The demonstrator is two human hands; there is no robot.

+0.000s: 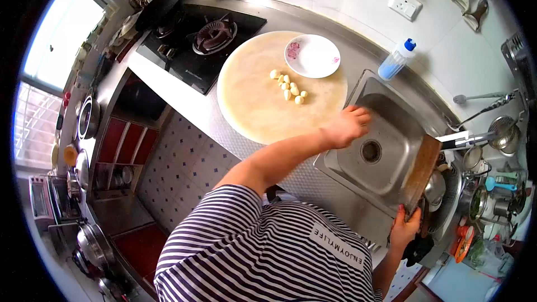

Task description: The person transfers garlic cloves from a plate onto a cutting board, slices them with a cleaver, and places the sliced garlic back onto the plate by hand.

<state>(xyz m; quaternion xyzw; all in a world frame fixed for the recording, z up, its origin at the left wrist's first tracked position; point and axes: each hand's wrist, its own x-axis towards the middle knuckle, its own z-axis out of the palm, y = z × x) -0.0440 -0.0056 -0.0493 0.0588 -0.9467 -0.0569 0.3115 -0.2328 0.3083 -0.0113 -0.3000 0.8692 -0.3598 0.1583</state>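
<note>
My left hand (348, 127) is over the left rim of the sink (358, 182), its fingers curled and the palm turned down. Whatever it may hold is hidden. At the sink's right side, my right hand (405, 227) has its fingers closed around the near end of a flat brown rectangular slab (422, 169). Whether that is a board or a broad blade I cannot tell. Several peeled garlic cloves (287, 91) lie on the round cutting board (246, 100). Behind them a white bowl with pink flowers (313, 59) rests on the board.
A gas stove (215, 36) is left of the board. Behind the sink stands a blue-capped bottle (398, 59). Strainers (504, 131) and utensils crowd the right side, near a metal pot (435, 190). Pans (92, 246) line the far left.
</note>
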